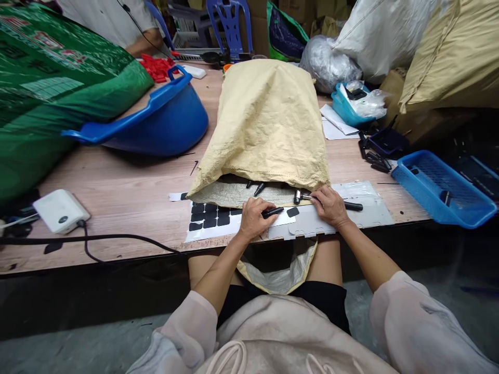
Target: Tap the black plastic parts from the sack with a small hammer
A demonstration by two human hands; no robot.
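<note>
My left hand (254,218) is closed around a small black tube-shaped part (273,212), which points to the right. My right hand (328,205) grips a small hammer (354,206) by its shaft; the metal head shows left of the fingers and the black handle end to the right. Just beyond both hands lies a pale yellow woven sack (273,119), its mouth towards me, with several black parts (260,189) showing in the opening. Under my left hand is a white sheet of black stickers (210,215). A grey board (366,202) lies beneath my right hand.
A blue basin (163,119) stands at left by a green sack (47,104). A white box (64,213) trails a black cable (117,236). To the right are a blue basket (448,187) and a teal basin (353,109). Another person's arm (146,44) shows behind.
</note>
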